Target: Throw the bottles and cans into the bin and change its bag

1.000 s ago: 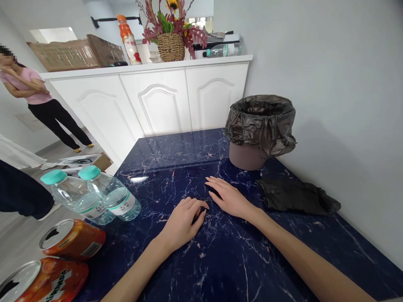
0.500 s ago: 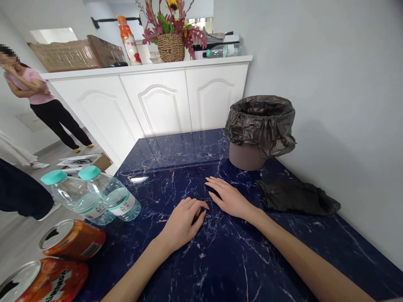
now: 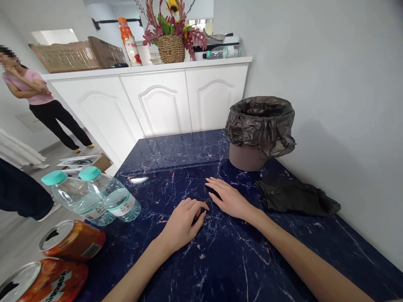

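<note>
My left hand (image 3: 183, 222) rests on the dark blue marbled table (image 3: 176, 167), fingers loosely curved and apart from the thumb, holding nothing. My right hand (image 3: 228, 198) lies palm down beside it with the fingers stretched out, also without anything in it. Two clear water bottles with teal caps, a rear bottle (image 3: 82, 203) and a front bottle (image 3: 121, 200), stand left of my left hand. Nearer me are two opened orange soda cans, one can (image 3: 77, 240) behind the other can (image 3: 59, 279). A folded black plastic bag (image 3: 297, 197) lies to the right of my right hand.
Beyond my right hand stands a brown trash bin (image 3: 247, 157) lined with a black bag (image 3: 261, 126), close to the grey wall (image 3: 340, 105). A white cabinet (image 3: 163, 105) backs the table, carrying a flower basket (image 3: 171, 48) and a cardboard box (image 3: 69, 56). Two people are at the left.
</note>
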Available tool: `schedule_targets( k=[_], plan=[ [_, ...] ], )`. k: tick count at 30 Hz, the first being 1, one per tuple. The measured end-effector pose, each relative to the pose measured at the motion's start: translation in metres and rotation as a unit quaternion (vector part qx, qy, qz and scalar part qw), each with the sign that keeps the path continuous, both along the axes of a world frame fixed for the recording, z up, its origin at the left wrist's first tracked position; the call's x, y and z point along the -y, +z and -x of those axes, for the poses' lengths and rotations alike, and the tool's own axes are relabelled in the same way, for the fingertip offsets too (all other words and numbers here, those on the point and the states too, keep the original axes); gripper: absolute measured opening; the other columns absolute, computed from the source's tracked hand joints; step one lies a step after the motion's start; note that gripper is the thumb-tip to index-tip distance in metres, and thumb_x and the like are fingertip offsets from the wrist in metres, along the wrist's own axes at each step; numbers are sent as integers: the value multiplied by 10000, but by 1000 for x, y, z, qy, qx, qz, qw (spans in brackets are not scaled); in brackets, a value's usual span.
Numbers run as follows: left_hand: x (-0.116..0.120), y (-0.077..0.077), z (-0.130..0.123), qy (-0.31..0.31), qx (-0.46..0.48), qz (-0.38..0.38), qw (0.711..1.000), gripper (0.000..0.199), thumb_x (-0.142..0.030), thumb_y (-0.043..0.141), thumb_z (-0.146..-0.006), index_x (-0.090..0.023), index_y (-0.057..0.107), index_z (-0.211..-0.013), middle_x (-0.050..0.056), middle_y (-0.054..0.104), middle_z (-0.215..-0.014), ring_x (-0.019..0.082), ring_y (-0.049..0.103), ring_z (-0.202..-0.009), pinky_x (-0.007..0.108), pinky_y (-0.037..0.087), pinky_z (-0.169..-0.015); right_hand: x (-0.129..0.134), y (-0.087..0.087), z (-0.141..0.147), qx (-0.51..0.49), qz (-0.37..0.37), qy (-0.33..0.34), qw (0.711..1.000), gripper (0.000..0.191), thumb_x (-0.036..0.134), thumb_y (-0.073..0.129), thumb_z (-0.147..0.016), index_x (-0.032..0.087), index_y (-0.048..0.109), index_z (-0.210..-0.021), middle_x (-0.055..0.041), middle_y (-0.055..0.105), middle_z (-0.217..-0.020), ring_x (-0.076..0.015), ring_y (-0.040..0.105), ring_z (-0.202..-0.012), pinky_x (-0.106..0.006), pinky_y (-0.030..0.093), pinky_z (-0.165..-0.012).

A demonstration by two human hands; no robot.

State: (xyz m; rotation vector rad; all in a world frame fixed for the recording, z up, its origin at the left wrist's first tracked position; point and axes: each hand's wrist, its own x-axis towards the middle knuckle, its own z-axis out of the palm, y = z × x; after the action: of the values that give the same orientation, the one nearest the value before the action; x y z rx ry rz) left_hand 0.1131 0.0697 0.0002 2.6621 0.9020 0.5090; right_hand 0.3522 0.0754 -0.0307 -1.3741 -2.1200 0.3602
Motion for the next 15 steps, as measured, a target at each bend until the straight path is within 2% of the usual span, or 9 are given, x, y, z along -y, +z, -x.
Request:
schedule_targets(
  k=[11, 15],
  plan=[
    [0, -1, 0, -2, 5, -5, 1000, 211, -245, 477, -1093, -236, 635, -1232, 18, 621, -873, 213, 553, -850, 374, 457, -838, 0, 0, 0, 12, 3, 1, 1000, 477, 362, 410, -1111, 217, 571, -1536, -95, 494, -1670, -253, 399, -1588, -522, 334, -1324],
    [0, 0, -1, -1, 4, -6, 1000, 207, -248, 478, -1091, -237, 637, -1223, 17, 626, -870, 215, 561, -849, 382, 462, -850, 0, 1, -1, 8, -6, 4, 1000, 459, 352, 442, -1092, 235, 603, -1505, -99, 531, -1642, -280, 444, -1562, -553, 384, -1289]
  ],
)
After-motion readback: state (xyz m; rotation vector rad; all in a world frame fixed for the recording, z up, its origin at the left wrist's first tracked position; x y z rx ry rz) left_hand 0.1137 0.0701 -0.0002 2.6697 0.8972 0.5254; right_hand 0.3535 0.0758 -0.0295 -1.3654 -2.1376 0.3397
